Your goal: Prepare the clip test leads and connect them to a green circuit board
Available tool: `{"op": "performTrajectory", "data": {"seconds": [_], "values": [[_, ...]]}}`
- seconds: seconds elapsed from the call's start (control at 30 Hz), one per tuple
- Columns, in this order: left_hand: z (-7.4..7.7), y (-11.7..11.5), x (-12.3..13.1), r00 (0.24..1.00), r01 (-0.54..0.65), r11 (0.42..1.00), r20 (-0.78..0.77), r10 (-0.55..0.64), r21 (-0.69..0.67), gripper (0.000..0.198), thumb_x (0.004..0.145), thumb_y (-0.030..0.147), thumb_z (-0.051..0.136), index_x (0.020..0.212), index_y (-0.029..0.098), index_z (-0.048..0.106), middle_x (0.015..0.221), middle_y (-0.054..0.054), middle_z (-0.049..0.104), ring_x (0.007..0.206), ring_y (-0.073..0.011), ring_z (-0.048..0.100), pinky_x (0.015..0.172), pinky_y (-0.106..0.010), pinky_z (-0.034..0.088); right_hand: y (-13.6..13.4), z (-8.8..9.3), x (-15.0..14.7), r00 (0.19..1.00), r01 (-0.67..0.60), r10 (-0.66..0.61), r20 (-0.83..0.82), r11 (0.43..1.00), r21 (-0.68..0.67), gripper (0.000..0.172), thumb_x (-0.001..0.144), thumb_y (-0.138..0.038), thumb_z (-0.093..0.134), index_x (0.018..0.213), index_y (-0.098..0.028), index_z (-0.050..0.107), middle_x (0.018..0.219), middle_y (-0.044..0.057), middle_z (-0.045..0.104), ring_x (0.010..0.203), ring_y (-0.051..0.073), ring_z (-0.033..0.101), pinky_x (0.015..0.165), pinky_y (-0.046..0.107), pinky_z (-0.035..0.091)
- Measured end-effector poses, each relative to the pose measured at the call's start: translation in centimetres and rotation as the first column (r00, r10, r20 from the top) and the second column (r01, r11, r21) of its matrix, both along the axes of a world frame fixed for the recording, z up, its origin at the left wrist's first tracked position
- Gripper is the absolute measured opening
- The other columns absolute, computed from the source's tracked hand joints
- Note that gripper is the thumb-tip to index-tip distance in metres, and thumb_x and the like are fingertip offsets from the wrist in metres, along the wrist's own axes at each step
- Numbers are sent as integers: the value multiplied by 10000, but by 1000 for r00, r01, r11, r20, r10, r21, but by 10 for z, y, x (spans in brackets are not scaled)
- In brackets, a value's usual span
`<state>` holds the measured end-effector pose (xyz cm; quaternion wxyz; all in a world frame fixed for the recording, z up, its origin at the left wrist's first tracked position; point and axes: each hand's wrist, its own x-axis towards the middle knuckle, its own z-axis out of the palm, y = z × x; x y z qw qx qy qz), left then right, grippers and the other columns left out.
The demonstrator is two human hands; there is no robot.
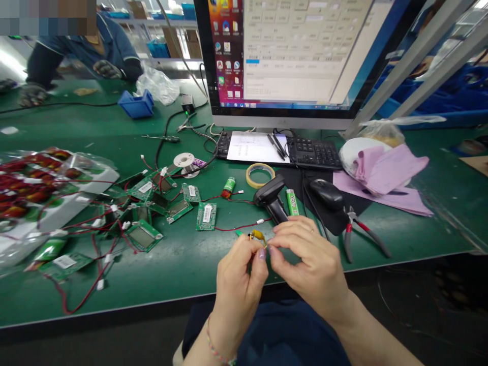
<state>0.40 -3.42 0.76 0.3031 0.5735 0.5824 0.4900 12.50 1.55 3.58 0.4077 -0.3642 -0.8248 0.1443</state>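
I see both hands together at the near edge of the green work table (183, 264). My left hand (238, 284) and right hand (308, 259) meet fingertip to fingertip, pinched on a small green part wrapped in yellow tape (256, 235); a thin red wire with a white plug (244, 225) runs off from it to the left, towards a small green circuit board with a white label (206, 216). Whether the wire joins that board I cannot tell.

Just beyond the hands a black handheld barcode scanner (271, 199) lies on the table, with a green cylindrical battery (292, 202) beside it on the right. A roll of clear yellowish tape (260, 175) lies farther back, and a black computer mouse (326, 193) sits to the right on a dark mat. Red-handled pliers (360, 231) lie right of the mouse. To the left, a heap of green circuit boards with red leads (147, 208) spreads over the table. At the far side stand a black keyboard (312, 152) and a large monitor (290, 56). Far left, another person's gloved hand (107, 68) rests on the table.
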Motion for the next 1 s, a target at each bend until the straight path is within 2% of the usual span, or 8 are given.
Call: {"op": "performTrajectory", "data": {"seconds": [0.17, 0.27, 0.3, 0.4, 0.5, 0.73, 0.87, 1.0], "values": [[0, -1, -1, 1000, 23, 1000, 21, -23, -4, 159, 861, 215, 415, 734, 214, 511, 681, 18, 482, 626, -110, 458, 588, -221, 348, -3, -1, -2, 999, 29, -30, 25, 999, 45, 146, 738, -62, 538, 688, -188, 591, 682, 23, 626, 754, 159, 607, 861, 393, 443], [0, -1, -5, 989, 43, 998, 142, -37, -39, 191, 870, 257, 400, 731, 211, 523, 670, 7, 492, 630, -126, 462, 594, -241, 352, 1, -1, 8, 996, -73, 61, -68, 978, -195, 103, 751, -130, 579, 813, -196, 630, 797, 29, 650, 829, 166, 604, 852, 363, 454], [0, -1, -7, 982, 58, 997, 184, -47, -56, 198, 872, 271, 398, 735, 212, 527, 671, 3, 497, 633, -130, 462, 597, -247, 352, 4, -1, 12, 988, -130, 95, -122, 938, -323, 110, 763, -169, 593, 859, -197, 637, 840, 35, 653, 841, 165, 602, 818, 336, 470], [-1, -1, -11, 956, 117, 989, 279, -88, -89, 210, 871, 306, 405, 741, 215, 542, 670, -6, 497, 636, -138, 456, 604, -261, 343, 13, -1, 23, 951, -286, 138, -277, 734, -617, 108, 799, -253, 595, 863, -196, 661, 853, 38, 642, 808, 147, 593, 720, 268, 479], [-2, -1, -12, 939, 152, 985, 321, -119, -79, 216, 866, 319, 418, 729, 218, 552, 659, 0, 485, 625, -134, 445, 611, -263, 335, 18, -3, 24, 925, -358, 138, -355, 633, -687, 96, 794, -260, 606, 787, -195, 678, 781, 15, 602, 758, 127, 562, 700, 252, 451], [-1, 0, -9, 939, 167, 984, 315, -141, -57, 230, 873, 309, 405, 705, 231, 541, 613, 11, 470, 653, -141, 430, 679, -266, 339, 16, -10, 15, 903, -403, 132, -410, 595, -696, 62, 769, -247, 639, 743, -213, 685, 756, -13, 503, 759, 111, 504, 705, 243, 401], [-4, 1, -10, 935, 170, 982, 329, -134, -82, 239, 868, 326, 411, 691, 224, 536, 634, 8, 468, 646, -136, 430, 628, -254, 334, 16, -10, 14, 895, -422, 144, -422, 579, -697, 82, 775, -271, 634, 732, -215, 675, 768, -17, 479, 764, 108, 487, 726, 246, 387], [-5, -1, -10, 947, 159, 980, 300, -118, -118, 292, 851, 393, 422, 643, 219, 531, 601, 10, 463, 621, -133, 445, 609, -247, 357, 12, -2, 13, 913, -386, 145, -381, 607, -695, 163, 804, -324, 592, 729, -194, 655, 788, -6, 475, 786, 112, 487, 759, 253, 382]]}}
